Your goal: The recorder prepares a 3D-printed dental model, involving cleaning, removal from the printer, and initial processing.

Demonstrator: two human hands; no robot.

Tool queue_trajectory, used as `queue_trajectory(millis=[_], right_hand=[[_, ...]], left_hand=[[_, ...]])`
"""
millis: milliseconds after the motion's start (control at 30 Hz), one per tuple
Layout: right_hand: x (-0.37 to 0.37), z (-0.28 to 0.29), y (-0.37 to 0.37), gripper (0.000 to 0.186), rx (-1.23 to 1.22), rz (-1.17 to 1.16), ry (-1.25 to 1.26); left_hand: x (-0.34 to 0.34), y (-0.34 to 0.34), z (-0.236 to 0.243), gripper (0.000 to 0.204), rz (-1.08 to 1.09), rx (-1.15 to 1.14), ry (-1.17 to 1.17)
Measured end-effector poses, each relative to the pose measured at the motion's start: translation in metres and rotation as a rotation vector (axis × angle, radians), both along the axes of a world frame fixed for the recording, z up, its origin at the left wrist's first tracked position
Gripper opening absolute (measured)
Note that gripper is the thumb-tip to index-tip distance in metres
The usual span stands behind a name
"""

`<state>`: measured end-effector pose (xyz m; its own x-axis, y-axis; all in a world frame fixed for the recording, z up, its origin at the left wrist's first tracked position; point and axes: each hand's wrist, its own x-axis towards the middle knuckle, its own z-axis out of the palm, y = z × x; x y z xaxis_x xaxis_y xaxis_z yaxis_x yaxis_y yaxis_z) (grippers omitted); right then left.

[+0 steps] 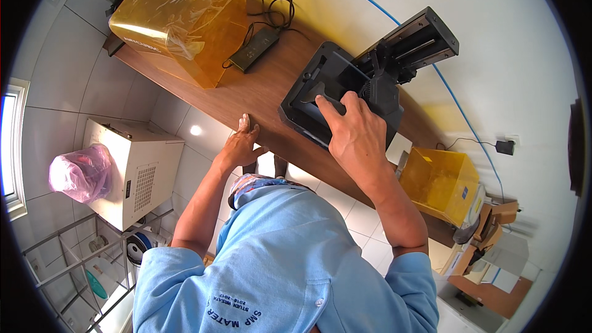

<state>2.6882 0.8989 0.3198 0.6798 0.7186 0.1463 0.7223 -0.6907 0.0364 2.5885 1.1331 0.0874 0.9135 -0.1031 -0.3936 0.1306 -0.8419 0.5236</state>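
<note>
My right hand (359,134) holds a dark scraper (313,93), its flat end reaching over the black tray of a resin 3D printer (291,113). The index finger lies along the tool, and the other fingers curl round its handle. Whether the blade touches the tray's bottom I cannot tell. Behind the tray rises the printer's black column (425,36), leaning to the right in this view. My left hand (237,148) rests with spread fingers on the front edge of the wooden table (246,100), left of the printer, holding nothing.
A clear orange cover (185,24) stands at the table's left end beside a black power adapter (256,49) with cables. To the right sits a yellow box-shaped cover (441,182). A cream cabinet (139,172) with a pink plastic bag (80,174) stands left.
</note>
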Motion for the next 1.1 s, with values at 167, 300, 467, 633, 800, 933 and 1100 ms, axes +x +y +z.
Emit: queue_trajectory(millis=[167, 300, 467, 633, 800, 933, 1100], right_hand=[[-0.002, 0.004, -0.009, 0.04, -0.016, 0.003, -0.009], [-0.014, 0.012, -0.033, 0.042, -0.07, -0.022, 0.003], [-0.03, 0.022, -0.071, 0.045, -0.127, -0.139, 0.035], [-0.043, 0.025, -0.111, 0.048, -0.139, -0.218, 0.041], [-0.053, 0.028, -0.139, 0.051, -0.19, -0.325, 0.1], [-0.057, 0.026, -0.147, 0.052, -0.194, -0.345, 0.108], [-0.062, 0.027, -0.157, 0.053, -0.129, -0.372, 0.127]], left_hand=[[0.0, 0.0, 0.005, 0.082, 0.006, -0.009, 0.019], [0.0, 0.001, 0.006, 0.082, -0.009, 0.018, 0.029], [0.001, 0.002, 0.005, 0.081, -0.017, 0.006, 0.007], [0.001, 0.003, 0.006, 0.082, -0.021, -0.013, -0.01], [0.004, 0.002, 0.017, 0.083, -0.027, -0.023, 0.034], [0.004, 0.001, 0.02, 0.081, -0.017, -0.022, 0.039], [0.009, 0.0, 0.022, 0.079, -0.035, -0.017, 0.018]])
